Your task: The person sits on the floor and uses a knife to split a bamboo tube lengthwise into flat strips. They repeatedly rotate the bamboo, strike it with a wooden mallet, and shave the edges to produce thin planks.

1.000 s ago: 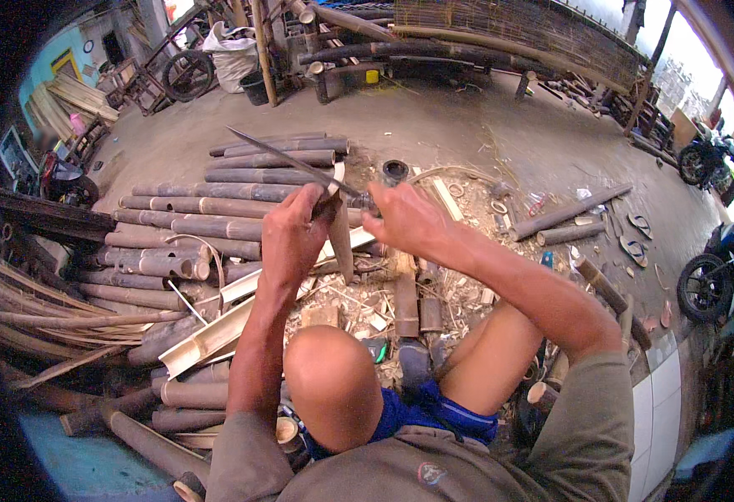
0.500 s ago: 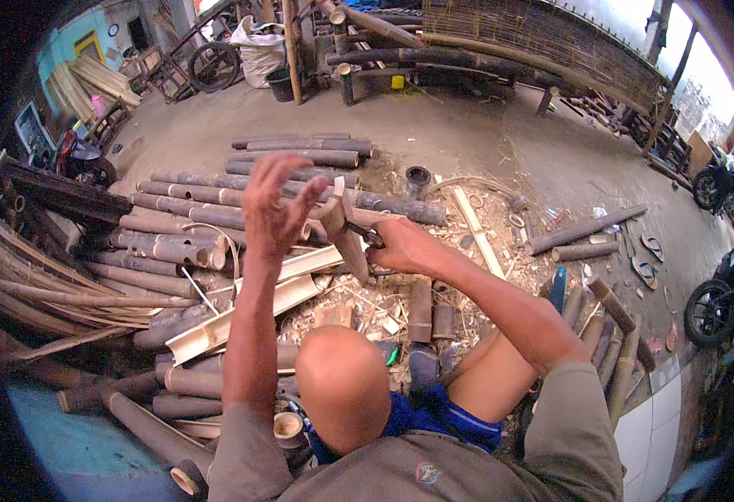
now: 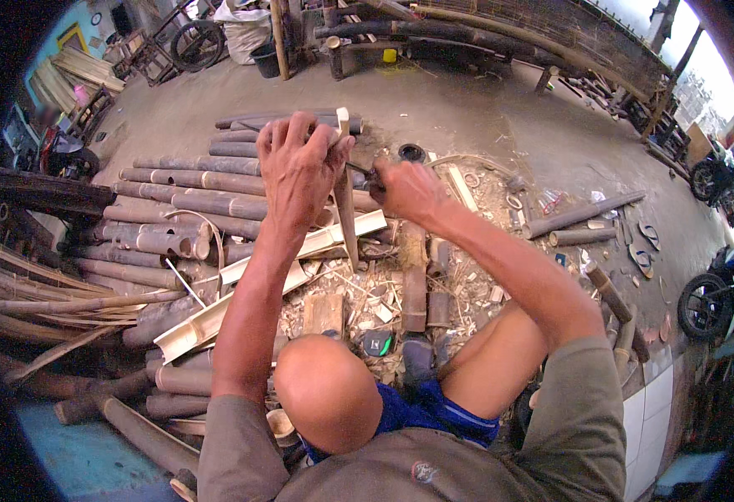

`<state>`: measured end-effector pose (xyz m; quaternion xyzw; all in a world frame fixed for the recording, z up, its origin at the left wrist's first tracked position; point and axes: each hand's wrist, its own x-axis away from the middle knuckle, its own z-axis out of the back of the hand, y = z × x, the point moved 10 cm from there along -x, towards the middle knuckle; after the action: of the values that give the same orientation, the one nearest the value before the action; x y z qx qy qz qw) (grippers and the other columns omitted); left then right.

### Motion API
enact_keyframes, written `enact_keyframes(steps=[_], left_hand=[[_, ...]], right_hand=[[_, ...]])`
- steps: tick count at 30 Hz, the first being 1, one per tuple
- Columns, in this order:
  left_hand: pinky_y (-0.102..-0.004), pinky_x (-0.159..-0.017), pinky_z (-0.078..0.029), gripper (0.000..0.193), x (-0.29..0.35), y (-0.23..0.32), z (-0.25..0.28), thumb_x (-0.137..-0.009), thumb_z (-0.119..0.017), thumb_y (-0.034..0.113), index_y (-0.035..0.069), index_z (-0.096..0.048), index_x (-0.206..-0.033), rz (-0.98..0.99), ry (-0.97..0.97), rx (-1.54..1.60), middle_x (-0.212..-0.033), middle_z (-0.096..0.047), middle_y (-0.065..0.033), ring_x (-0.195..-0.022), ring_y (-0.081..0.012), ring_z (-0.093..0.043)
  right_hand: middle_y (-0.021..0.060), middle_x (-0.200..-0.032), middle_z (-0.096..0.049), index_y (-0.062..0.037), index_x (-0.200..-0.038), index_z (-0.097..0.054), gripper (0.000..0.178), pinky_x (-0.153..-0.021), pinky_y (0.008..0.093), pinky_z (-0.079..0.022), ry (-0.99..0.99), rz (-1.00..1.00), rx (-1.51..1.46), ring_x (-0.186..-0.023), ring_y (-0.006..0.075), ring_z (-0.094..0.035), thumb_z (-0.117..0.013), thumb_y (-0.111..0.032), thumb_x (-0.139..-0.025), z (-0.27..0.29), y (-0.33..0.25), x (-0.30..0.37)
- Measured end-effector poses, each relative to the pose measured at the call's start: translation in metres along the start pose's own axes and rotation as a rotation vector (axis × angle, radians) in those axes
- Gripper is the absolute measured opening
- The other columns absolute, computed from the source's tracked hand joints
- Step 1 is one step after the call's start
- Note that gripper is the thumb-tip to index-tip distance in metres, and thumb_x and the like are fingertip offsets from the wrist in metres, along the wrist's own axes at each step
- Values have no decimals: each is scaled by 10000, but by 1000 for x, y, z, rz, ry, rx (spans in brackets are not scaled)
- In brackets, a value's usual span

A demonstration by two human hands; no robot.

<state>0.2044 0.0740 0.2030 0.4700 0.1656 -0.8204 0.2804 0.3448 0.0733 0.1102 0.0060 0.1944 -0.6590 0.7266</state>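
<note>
My right hand (image 3: 413, 192) is closed round the dark handle of a knife (image 3: 370, 175). Its blade crosses an upright split bamboo piece (image 3: 346, 213), seen nearly edge-on, with a pale top end. My left hand (image 3: 300, 163) is closed on the other side of the bamboo, fingers curled over the line of the blade. A thin dark tip pokes out beyond its knuckles. Thumb and forefinger lie against the bamboo piece. The fingers hide most of the blade. Below the hands, pale shavings and chips surround a wooden block (image 3: 323, 315).
Dark bamboo poles (image 3: 216, 181) lie in rows ahead and left. Pale split bamboo lengths (image 3: 191, 330) slant beside my left forearm. A black and green tape measure (image 3: 377, 342) lies near my knee. Sandals (image 3: 641, 261) and a motorbike (image 3: 710, 301) are at the right.
My left hand has gone from raised and open to closed at the blade and bamboo. My right hand has moved up, and the bamboo piece has turned edge-on.
</note>
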Motion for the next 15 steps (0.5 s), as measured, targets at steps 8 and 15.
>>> enact_keyframes(steps=[8,15], left_hand=[[-500,-965,-332,289,-1,-32,-9,-870,-703,405,117,-675,-865,13,-22,-77,-1058,-530,-71,-1009,-281,-518],[-582,-1130,-242,395,15,-44,-4,-963,-560,480,100,-659,-915,42,-28,201,-1119,-572,-104,-1132,-306,-529]], right_hand=[[259,-894,-702,-32,-1092,-657,347,-793,526,-547,-120,-128,-187,-880,453,-681,-696,-250,-825,-37,1,-22],[240,-878,-705,-16,-1010,-687,362,-769,526,-542,-286,-103,-282,-867,449,-681,-681,-327,-825,-124,19,36]])
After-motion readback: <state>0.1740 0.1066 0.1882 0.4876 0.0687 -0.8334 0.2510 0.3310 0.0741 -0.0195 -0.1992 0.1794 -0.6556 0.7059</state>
